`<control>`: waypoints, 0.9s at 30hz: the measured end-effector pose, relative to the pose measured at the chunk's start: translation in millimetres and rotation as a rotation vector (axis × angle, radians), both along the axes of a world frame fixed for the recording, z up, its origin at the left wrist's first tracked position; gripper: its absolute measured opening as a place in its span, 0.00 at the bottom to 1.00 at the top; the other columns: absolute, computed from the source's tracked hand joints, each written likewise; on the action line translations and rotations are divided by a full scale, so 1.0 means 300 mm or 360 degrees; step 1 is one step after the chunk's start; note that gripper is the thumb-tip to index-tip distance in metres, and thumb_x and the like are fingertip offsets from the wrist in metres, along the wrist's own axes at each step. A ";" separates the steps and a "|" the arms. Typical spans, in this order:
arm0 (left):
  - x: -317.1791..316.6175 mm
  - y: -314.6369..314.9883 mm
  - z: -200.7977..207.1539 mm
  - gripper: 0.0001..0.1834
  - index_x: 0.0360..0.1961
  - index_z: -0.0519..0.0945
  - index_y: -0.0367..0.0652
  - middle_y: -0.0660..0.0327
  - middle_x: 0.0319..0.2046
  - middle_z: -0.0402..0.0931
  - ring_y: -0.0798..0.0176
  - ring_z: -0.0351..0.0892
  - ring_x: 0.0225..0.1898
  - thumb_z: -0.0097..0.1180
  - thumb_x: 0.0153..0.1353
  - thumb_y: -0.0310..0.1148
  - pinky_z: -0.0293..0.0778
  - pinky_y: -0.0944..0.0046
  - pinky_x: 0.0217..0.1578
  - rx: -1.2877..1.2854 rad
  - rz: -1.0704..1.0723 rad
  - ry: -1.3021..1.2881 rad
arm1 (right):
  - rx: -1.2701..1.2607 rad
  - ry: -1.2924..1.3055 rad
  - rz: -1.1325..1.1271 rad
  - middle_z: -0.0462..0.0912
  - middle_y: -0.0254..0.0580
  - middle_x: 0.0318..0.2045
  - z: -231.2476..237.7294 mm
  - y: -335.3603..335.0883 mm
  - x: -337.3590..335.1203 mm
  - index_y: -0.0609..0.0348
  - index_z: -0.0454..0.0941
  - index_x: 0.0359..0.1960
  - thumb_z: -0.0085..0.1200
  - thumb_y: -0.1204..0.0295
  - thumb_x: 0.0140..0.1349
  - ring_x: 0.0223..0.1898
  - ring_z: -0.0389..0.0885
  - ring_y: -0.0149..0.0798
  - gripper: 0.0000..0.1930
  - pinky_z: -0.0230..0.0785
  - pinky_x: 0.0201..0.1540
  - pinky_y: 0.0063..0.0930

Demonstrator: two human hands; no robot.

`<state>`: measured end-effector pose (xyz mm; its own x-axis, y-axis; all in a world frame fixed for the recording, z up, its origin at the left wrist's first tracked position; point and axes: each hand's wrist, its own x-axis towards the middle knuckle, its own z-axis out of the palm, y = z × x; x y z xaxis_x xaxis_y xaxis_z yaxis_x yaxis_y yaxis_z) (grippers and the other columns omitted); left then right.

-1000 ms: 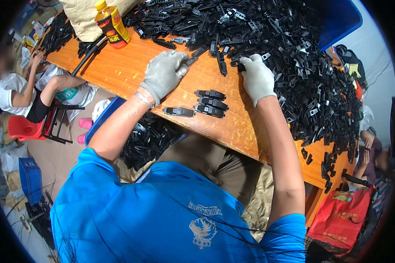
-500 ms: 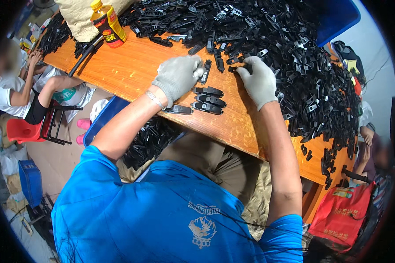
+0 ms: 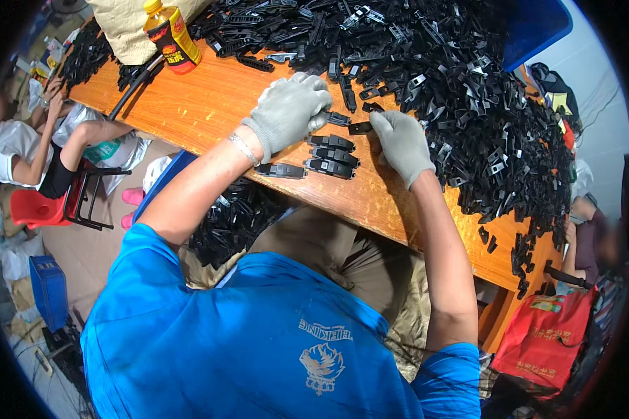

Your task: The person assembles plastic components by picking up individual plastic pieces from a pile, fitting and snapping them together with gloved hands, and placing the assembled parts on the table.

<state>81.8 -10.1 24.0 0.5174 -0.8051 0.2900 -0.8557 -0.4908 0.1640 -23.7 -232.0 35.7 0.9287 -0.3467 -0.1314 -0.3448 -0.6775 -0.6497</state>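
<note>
Both hands have drawn closer over the orange wooden table [image 3: 210, 105], fingers [image 3: 381, 122] gripping small black clips [image 3: 360, 128].

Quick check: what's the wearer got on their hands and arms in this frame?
Both the left hand and right hand wear light grey knit work gloves. A thin silver bracelet sits at the left wrist. Forearms are bare; blue short sleeves end at the upper arms.

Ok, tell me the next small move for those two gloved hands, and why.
Probably bring the hands together: the left hand and right hand each pinch a small black plastic piece above the row of assembled black clips, with a gap between them.
</note>
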 end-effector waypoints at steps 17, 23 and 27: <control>-0.006 0.030 -0.093 0.09 0.43 0.87 0.50 0.60 0.42 0.82 0.47 0.80 0.48 0.71 0.63 0.38 0.78 0.48 0.48 -0.0282 0.0062 0.0259 | -0.0617 -0.0448 0.0355 0.86 0.44 0.47 -0.017 0.041 -0.021 0.48 0.91 0.46 0.70 0.61 0.63 0.46 0.89 0.52 0.12 0.82 0.49 0.47; -0.009 0.017 -0.085 0.09 0.41 0.88 0.49 0.60 0.40 0.82 0.48 0.81 0.46 0.72 0.61 0.36 0.78 0.49 0.48 -0.0364 0.0041 0.0291 | -0.0595 -0.0510 0.0436 0.85 0.41 0.44 -0.074 0.019 0.012 0.50 0.92 0.44 0.73 0.64 0.59 0.43 0.88 0.48 0.12 0.81 0.47 0.44; 0.011 -0.015 -0.117 0.09 0.41 0.88 0.48 0.59 0.39 0.82 0.48 0.82 0.45 0.72 0.61 0.34 0.78 0.50 0.48 -0.0497 -0.0086 0.0332 | -0.0541 -0.0794 0.0627 0.85 0.39 0.42 -0.116 0.038 0.057 0.50 0.92 0.40 0.73 0.63 0.59 0.42 0.88 0.48 0.10 0.81 0.44 0.45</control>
<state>85.1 -14.6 -11.1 0.5503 -0.7226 0.4184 -0.8114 -0.3447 0.4720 -6.4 -220.5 1.0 0.9143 0.0803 0.3969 0.2500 -0.8830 -0.3972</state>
